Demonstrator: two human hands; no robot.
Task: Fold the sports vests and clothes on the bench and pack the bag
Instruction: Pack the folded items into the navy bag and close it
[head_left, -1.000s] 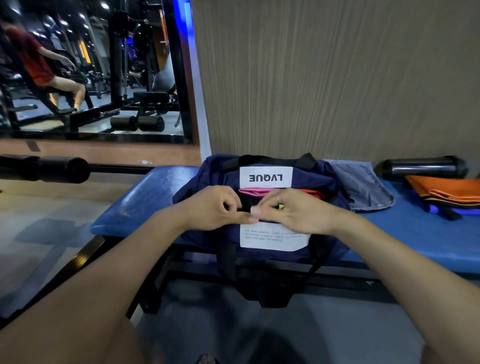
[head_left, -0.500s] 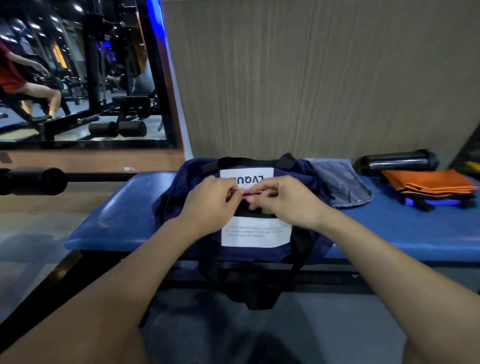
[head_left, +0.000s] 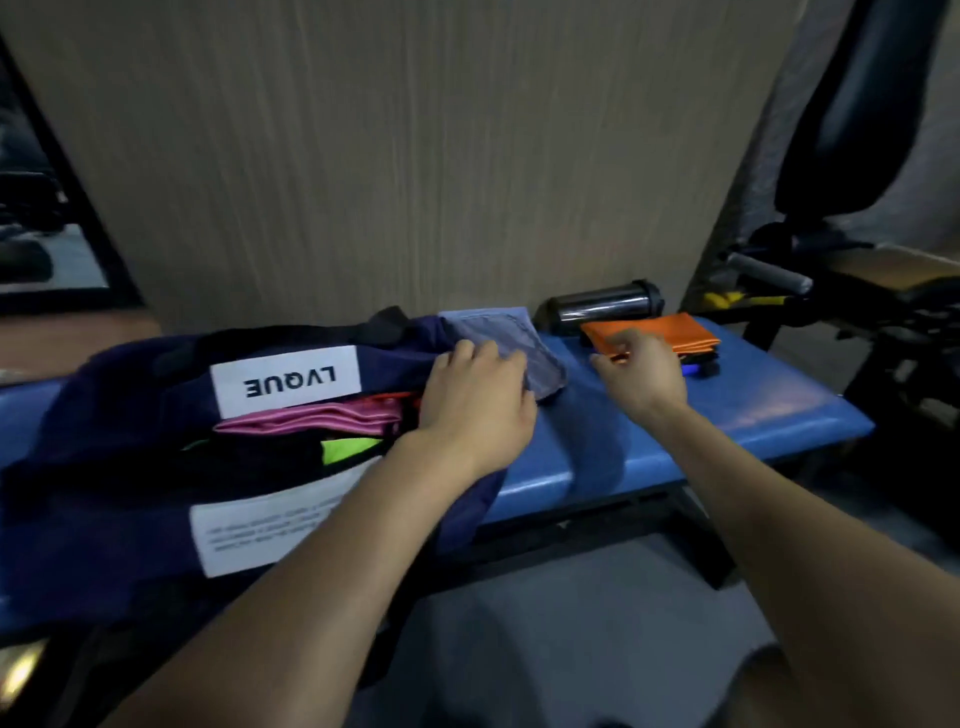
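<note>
Both hands withdrawn from the centre of the bag's (head_left: 130, 395) opening, where they were pinched together half a second ago; now apart and displaced toward the right end of the bench (head_left: 753, 415).

Left hand (head_left: 478, 400): resting at the right end of the bag mouth, fingers laid over the edge of the grey folded garment (head_left: 524, 343). Whether the fingers actually grip the cloth: cannot tell, owing to motion blur.

Right hand (head_left: 641, 366): at the near edge of the orange folded cloth (head_left: 654, 332), fingers loosely curled, touching or just short of it. No clamp confirmed.

Bag: on the left part of the bench, mouth open, white label reading "LVQUE" on the far flap. Already inside: pink garment (head_left: 311, 418), dark item with a neon-green patch (head_left: 350, 449), a sliver of orange-red behind the pink.

Still outside: grey folded garment against the bag's right end; orange folded cloth further right, on a dark item with a blue edge; black cylindrical bottle (head_left: 605, 304) lying on its side behind it, against the wall.

Implication: closing of the bag apparently interrupted; packing incomplete. Probable next step: transfer of the remaining folded items into the open mouth. Loose folds likely to spread if lifted by one edge only.
</note>
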